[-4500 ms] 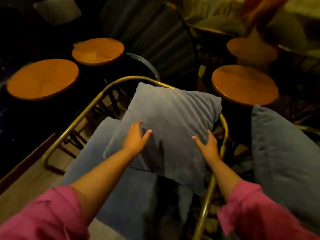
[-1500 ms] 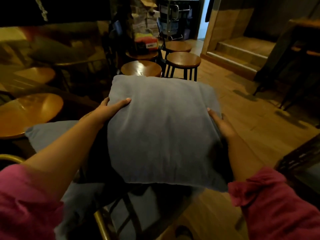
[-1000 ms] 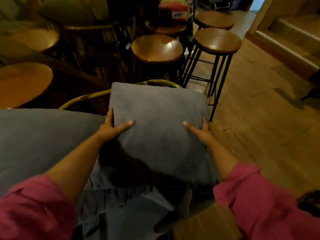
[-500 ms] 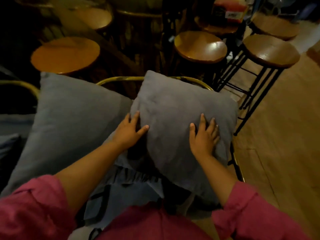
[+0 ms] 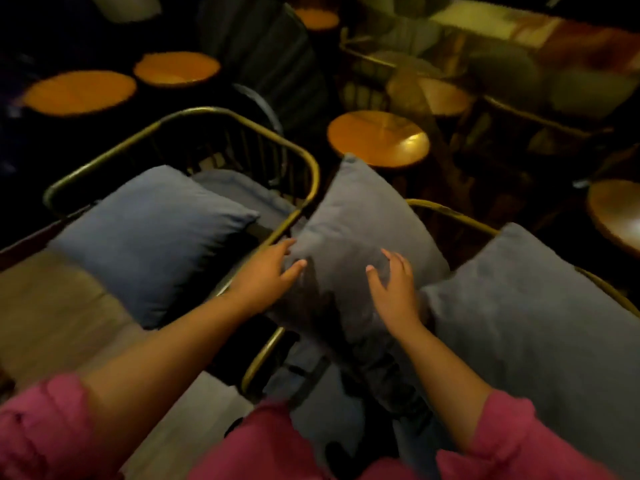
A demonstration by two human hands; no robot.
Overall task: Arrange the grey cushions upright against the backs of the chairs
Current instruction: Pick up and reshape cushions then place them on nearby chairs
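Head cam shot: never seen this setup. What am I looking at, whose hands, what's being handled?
There is no robot here. A person wears one wide-angle camera on the head, looking forward and down, so the two bare arms in pink sleeves are the wearer's own. The left hand and the right hand lie open, with fingers spread, on the middle square grey fabric cushion, which leans tilted near the curved brass-coloured metal chair back. Neither hand grips it. A second grey cushion lies on the left chair, and a third grey cushion stands at the right. Behind them are round wooden stool tops. The room is dim and the picture is blurred.
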